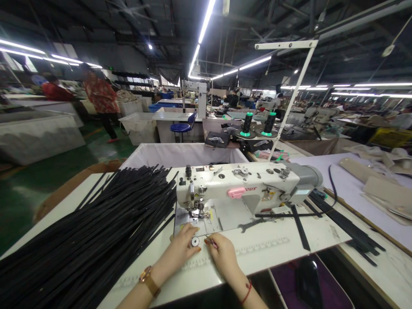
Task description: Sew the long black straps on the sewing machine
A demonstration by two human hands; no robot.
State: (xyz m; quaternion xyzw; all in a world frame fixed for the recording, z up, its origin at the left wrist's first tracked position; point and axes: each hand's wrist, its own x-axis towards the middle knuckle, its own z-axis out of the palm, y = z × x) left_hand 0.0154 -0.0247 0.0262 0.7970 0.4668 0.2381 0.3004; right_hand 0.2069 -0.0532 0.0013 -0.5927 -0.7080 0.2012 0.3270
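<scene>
My left hand (182,244), with a watch at its wrist, pinches a small round bobbin (195,242) between thumb and fingers. Just to the right, my right hand (222,251) is closed on a small thin tool (210,241), whose tip points toward the bobbin; its exact kind is too small to tell. Both hands are over the front edge of the white sewing machine (219,184). The presser foot and needle area (197,212) lie just beyond my left hand. A printed ruler (264,246) runs along the table beneath my hands.
Long black strips (96,227) pile up on the left of the table. A wrench (252,224) lies on the machine bed. More black strips (347,231) and a phone (309,281) are at right. Two thread cones (247,124) stand behind. A person (100,96) is at far left.
</scene>
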